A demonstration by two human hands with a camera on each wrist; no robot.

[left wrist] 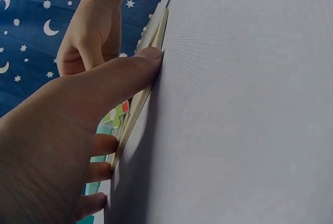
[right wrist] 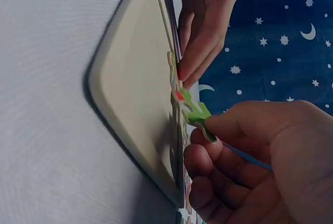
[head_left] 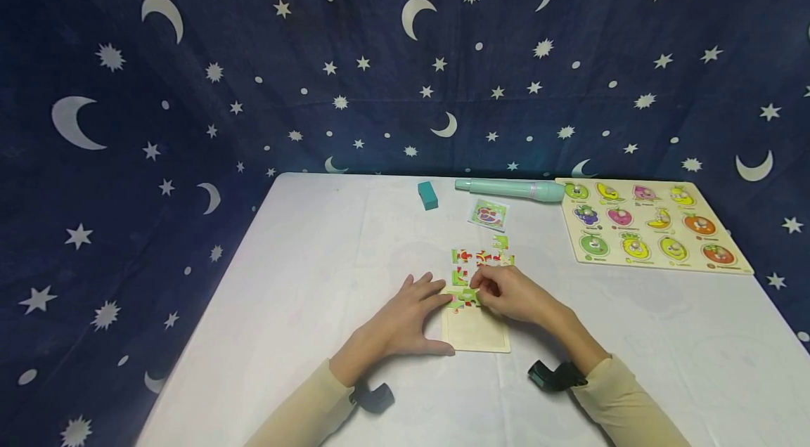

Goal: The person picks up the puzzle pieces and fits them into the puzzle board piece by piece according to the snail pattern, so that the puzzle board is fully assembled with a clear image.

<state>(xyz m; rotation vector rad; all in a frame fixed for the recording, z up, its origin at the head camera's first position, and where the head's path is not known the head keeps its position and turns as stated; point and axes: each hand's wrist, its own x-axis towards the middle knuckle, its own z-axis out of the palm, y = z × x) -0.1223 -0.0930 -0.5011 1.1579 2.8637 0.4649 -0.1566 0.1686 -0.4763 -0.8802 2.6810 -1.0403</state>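
A square wooden puzzle tray (head_left: 477, 334) lies on the white table, its near part showing bare wood. My left hand (head_left: 405, 320) spreads over the tray's left side, with the thumb at the near left edge. Its index fingertip presses a green and pink jigsaw piece (head_left: 456, 303) at the far left of the tray. Thumb and fingers of my right hand (head_left: 515, 296) pinch a green jigsaw piece (right wrist: 196, 114), tilted over the far side of the tray beside the piece there. Several loose jigsaw pieces (head_left: 460, 276) lie just beyond the tray, partly hidden by the right hand.
Farther back are a small fruit picture card (head_left: 489, 214), a teal block (head_left: 427, 195) and a mint-green pen-shaped tube (head_left: 509, 189). At the right back lies a wooden fruit peg board (head_left: 658, 225). A dark blue star-patterned cloth (head_left: 380, 46) hangs behind the table.
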